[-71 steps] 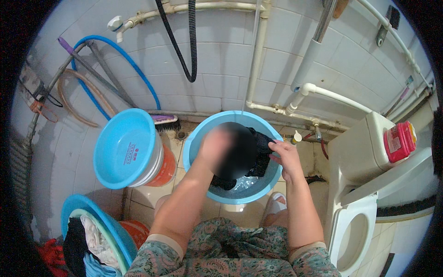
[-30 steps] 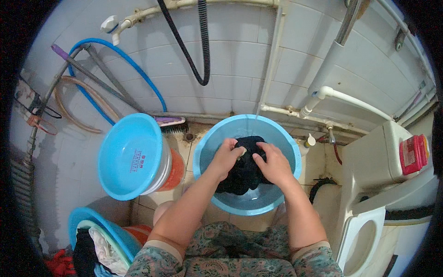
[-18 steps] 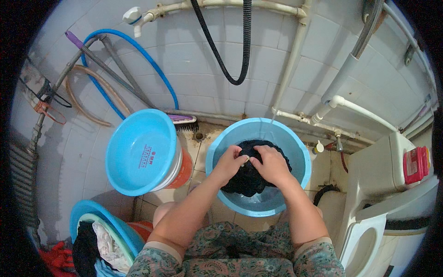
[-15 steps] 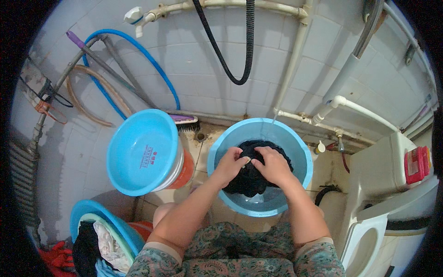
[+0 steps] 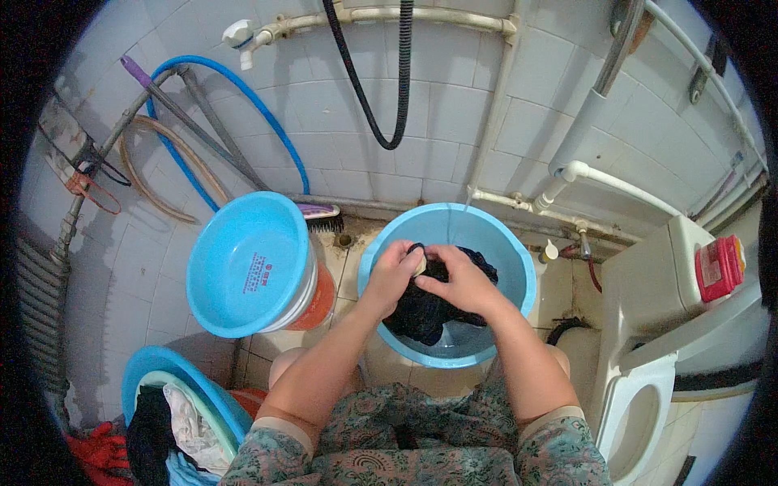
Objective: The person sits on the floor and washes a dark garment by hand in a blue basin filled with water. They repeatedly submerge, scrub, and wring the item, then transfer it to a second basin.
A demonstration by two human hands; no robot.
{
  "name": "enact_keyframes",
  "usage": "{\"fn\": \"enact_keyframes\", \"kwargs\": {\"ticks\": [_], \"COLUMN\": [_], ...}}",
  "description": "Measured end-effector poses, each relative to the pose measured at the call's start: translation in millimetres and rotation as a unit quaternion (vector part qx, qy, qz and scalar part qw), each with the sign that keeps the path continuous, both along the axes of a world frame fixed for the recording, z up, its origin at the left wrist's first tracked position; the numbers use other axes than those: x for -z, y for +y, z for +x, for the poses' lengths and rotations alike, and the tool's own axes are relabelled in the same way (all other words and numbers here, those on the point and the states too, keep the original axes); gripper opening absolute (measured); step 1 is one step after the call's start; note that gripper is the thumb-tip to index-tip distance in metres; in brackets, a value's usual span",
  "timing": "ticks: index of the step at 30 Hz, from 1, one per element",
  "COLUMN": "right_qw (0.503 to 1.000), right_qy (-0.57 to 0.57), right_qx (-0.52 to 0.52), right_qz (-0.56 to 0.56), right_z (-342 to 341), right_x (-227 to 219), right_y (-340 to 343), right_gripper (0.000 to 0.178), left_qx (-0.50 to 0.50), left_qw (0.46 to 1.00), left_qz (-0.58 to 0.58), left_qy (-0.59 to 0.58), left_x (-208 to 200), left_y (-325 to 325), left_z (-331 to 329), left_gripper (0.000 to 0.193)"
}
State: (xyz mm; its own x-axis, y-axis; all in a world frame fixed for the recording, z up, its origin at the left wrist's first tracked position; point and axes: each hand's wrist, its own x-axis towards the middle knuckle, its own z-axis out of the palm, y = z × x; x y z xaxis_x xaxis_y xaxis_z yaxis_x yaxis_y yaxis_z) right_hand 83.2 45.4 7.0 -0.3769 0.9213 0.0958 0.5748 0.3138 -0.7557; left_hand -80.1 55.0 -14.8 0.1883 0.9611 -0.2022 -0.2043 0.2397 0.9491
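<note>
Gripping black cloth (image 5: 421,317) in closed left fingers (image 5: 398,252) and bent right fingers (image 5: 448,258), inside a blue basin (image 5: 512,271), with clothes (image 5: 194,429) in a green basin (image 5: 215,421) near left.

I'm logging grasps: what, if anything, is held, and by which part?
Both hands hold the black cloth by a bunched part on its upper-left side; the small pale piece between them is too small to identify.
</note>
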Motion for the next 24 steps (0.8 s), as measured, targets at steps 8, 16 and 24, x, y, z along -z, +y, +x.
{"fn": "enact_keyframes", "kwargs": {"ticks": [8,16,24], "right_qw": [0.975,0.956,0.954], "right_qy": [0.096,-0.251,-0.255], "right_qx": [0.190,0.145,0.149], "right_qz": [-0.070,-0.032,-0.046], "right_z": [82.1,96.2,110.4], "right_x": [7.0,-10.8,-17.6], "right_y": [2.4,-33.1,-39.9], "right_gripper": [0.039,0.041,0.039], "left_qx": [-0.001,-0.063,0.148], "left_qw": [0.986,0.738,0.621], "left_qz": [0.084,0.312,0.274], "left_qy": [-0.145,0.595,0.719], "left_x": [-39.6,16.7,56.1], "left_y": [24.9,38.9,4.7], "left_z": [2.1,5.8,31.8], "left_gripper": [0.012,0.056,0.069]}}
